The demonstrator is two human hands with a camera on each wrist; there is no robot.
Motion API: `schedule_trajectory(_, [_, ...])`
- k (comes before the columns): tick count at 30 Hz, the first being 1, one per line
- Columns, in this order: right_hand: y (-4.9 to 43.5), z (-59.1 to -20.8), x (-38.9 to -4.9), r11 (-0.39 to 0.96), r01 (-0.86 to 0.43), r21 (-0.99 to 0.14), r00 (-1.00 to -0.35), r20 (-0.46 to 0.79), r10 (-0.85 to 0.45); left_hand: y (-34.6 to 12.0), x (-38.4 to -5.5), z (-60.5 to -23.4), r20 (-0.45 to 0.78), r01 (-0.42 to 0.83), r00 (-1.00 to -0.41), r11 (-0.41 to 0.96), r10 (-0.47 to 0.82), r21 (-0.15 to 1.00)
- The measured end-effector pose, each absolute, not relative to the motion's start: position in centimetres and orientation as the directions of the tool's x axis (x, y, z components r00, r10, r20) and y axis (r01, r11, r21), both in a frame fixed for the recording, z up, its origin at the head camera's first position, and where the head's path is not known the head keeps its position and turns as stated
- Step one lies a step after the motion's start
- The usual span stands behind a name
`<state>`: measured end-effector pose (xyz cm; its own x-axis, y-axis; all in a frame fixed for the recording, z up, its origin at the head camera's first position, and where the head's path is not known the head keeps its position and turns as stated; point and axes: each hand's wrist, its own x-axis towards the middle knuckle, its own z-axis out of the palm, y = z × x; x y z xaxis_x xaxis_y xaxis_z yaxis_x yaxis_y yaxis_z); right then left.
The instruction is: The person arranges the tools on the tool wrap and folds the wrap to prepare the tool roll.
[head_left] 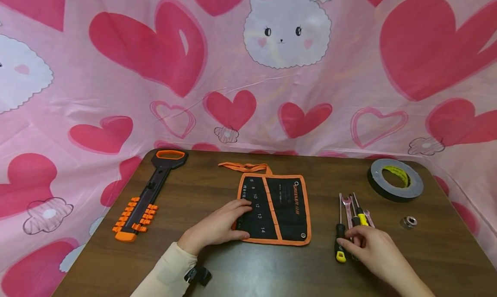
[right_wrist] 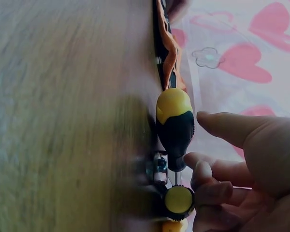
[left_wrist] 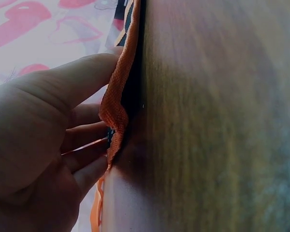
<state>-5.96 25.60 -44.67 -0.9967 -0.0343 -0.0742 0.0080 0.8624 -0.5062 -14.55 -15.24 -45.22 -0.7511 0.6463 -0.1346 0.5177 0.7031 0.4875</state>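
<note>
A black tool pouch with orange trim [head_left: 289, 210] lies flat at mid-table, with printed size numbers down its left part. My left hand [head_left: 217, 225] rests on its left edge, fingers spread over the fabric; in the left wrist view the thumb and fingertips touch the orange binding [left_wrist: 118, 82]. At the right, my right hand [head_left: 370, 247] hovers over a group of screwdrivers and wrenches. Its thumb is beside a black-and-yellow screwdriver [right_wrist: 175, 125], with a small gap in the right wrist view. The other fingers bend near that handle's neck. Wrenches [head_left: 347, 206] lie partly hidden behind the hand.
A black holder with orange clips [head_left: 141, 206] lies at the left. A roll of grey tape [head_left: 415, 184] sits at the back right, with a small metal socket [head_left: 410, 221] in front of it. Heart-patterned cloth [head_left: 268, 85] hangs behind the wooden table [head_left: 279, 271].
</note>
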Motion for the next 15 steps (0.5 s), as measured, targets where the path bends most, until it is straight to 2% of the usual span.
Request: schedule_trajectory(15, [24.56, -44.2, -6.77, 0.901, 0.054, -0.429, -0.981, -0.19, -0.032, -15.09, -14.6, -45.22, -0.141, 0.508, -0.755, 0.706, 0.641, 0.493])
